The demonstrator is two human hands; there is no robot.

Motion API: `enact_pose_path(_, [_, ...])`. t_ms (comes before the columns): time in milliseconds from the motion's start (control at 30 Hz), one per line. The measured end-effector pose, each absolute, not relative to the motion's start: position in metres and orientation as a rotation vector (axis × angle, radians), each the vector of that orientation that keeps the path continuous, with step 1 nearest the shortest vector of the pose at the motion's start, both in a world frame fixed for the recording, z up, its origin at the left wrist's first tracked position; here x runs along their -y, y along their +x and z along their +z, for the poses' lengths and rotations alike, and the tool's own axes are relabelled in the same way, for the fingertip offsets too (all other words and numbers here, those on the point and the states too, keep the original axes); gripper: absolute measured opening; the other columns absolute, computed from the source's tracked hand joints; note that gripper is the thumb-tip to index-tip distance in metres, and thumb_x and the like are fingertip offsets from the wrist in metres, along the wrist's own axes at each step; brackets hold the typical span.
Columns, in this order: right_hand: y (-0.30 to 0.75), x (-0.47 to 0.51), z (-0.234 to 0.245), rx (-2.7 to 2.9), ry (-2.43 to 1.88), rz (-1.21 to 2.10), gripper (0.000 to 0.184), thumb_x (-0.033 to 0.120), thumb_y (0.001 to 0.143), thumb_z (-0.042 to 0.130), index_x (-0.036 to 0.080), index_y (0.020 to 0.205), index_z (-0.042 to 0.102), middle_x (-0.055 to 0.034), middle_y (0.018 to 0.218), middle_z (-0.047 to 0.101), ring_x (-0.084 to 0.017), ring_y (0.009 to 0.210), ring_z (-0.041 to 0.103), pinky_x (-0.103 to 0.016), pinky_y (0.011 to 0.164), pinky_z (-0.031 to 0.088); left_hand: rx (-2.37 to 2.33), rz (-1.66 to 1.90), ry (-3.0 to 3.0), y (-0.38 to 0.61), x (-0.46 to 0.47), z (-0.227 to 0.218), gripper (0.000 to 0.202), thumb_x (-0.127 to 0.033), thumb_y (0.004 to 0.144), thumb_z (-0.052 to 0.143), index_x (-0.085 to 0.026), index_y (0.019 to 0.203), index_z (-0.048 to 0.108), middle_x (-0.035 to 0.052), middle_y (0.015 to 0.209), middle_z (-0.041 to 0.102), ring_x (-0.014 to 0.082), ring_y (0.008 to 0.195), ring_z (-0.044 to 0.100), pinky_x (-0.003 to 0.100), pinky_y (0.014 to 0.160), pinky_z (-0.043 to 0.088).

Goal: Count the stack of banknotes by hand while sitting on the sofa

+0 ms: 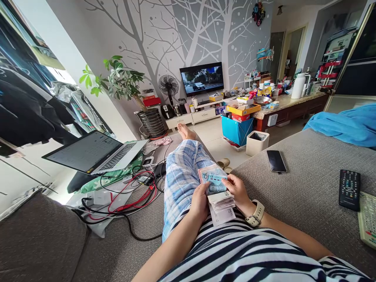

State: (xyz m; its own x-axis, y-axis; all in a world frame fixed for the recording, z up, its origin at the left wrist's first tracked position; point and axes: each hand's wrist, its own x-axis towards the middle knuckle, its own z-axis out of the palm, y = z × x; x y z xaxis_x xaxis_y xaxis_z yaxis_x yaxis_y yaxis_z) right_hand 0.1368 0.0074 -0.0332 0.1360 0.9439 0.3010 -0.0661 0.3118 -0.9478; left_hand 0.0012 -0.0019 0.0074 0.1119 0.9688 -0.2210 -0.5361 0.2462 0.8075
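Over my lap, I hold a fan of banknotes (214,179), with a blue note in front and pinkish ones behind it. My left hand (200,200) grips the notes at their left edge, thumb on top. On the other side my right hand (239,192) pinches the blue note near its right edge; a pale watch is on that wrist. Just below, between the hands, a thick folded wad of pale notes (221,200) sticks out toward my striped shirt. What holds the wad from beneath is hidden.
To my left on the sofa lie an open laptop (117,154) and tangled red and black cables (138,201). On the right are a phone (276,161), a remote control (349,189) and a keyboard-like device (367,219). A waste bin (257,144) stands beyond the sofa.
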Motion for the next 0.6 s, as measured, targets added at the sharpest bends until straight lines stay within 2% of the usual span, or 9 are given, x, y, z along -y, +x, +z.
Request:
enact_pose_path(200, [0.136, -0.003, -0.029, 1.191, -0.935, 0.905, 0.033, 0.044, 0.083, 0.057, 0.019, 0.064, 0.048, 0.0038, 0.058, 0.040, -0.011, 0.054, 0.036, -0.024, 0.051, 0.029, -0.832, 1.214, 0.601, 0.002, 0.000, 0.006, 0.026, -0.025, 0.077, 0.059, -0.009, 0.098, 0.066, 0.0126, 0.095, 0.073, 0.0252, 0.086, 0.069, 0.037, 0.080, 0.054])
enact_pose_path(467, [0.136, 0.004, -0.021, 1.179, -0.835, 0.951, 0.033, 0.044, 0.085, 0.056, 0.019, 0.065, 0.048, 0.0044, 0.057, 0.037, -0.010, 0.052, 0.034, -0.025, 0.050, 0.028, -0.822, 1.210, 0.639, 0.001, -0.001, 0.003, 0.024, -0.025, 0.077, 0.058, -0.011, 0.094, 0.067, 0.0112, 0.093, 0.073, 0.0255, 0.087, 0.069, 0.036, 0.080, 0.054])
enact_pose_path(600, [0.136, 0.005, -0.020, 1.190, -0.812, 0.970, 0.031, 0.044, 0.086, 0.054, 0.019, 0.069, 0.051, 0.0042, 0.057, 0.039, -0.011, 0.052, 0.034, -0.025, 0.050, 0.028, -0.817, 1.210, 0.643, 0.001, -0.001, 0.002, 0.024, -0.024, 0.076, 0.058, -0.012, 0.094, 0.067, 0.0098, 0.086, 0.074, 0.0257, 0.084, 0.069, 0.036, 0.077, 0.054])
